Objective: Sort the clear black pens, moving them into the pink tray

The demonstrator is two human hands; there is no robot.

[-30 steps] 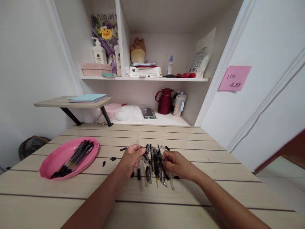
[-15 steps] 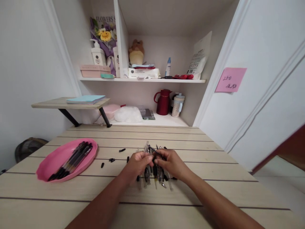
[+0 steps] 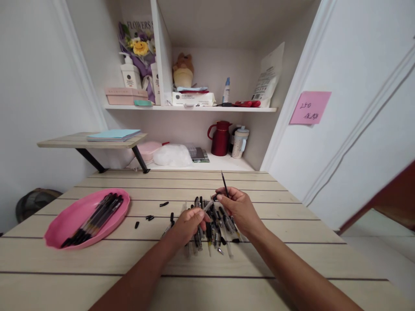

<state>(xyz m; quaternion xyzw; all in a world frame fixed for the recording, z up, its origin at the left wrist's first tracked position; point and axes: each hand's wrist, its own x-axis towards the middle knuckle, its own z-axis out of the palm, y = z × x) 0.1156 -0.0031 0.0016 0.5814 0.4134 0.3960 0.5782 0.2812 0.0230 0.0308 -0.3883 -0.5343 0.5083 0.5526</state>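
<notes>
My left hand (image 3: 191, 222) pinches a clear pen barrel (image 3: 208, 206) that slants up towards my other hand. My right hand (image 3: 238, 207) has its fingers closed on a thin black pen refill (image 3: 225, 181), its fine tip pointing up. A small dark piece (image 3: 215, 197) shows at the right fingertips, by the upper end of the barrel; whether the two are joined I cannot tell. Under and between both hands lies a pile of pen parts (image 3: 214, 231), with clear tubes and black pieces mixed together. Part of the pile is hidden by my left hand.
On the left, a pink oval tray (image 3: 53, 226) holds several black pens (image 3: 97, 220). Several small black caps (image 3: 149, 217) lie between tray and pile. Behind the table stand shelves (image 3: 194, 109) with a red jug (image 3: 220, 138), and a small raised stand (image 3: 61, 141) is at left.
My right hand has risen a little, and the dark refill in it now points upward. The clear barrel in my left hand has come into view. The view has shifted slightly.
</notes>
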